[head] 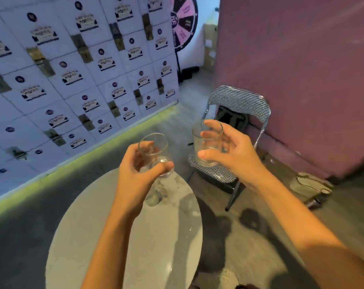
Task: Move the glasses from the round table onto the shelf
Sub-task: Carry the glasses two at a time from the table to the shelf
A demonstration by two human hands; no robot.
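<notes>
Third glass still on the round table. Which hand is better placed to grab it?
Left, probably. The left hand hangs right above the glass on the table; the right hand is off past the table edge, over the chair. Both grips are full, though.

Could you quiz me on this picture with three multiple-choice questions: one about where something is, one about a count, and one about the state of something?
1. Where is the folding chair?
A. Past the round table, against the reddish wall
B. On top of the table
C. Beside the lockers

2. How many glasses are being held?
A. None
B. Two
C. Four

3. What state is the glass in the right hand?
A. Lying on the floor
B. Full of dark liquid
C. Lifted in the air, looking empty

Answers:
1. A, the chair stands beyond the table's far edge, its back by the wall.
2. B, the left hand has a grip on one glass and the right hand on another glass.
3. C, it is clear throughout and held above the chair seat.
</notes>
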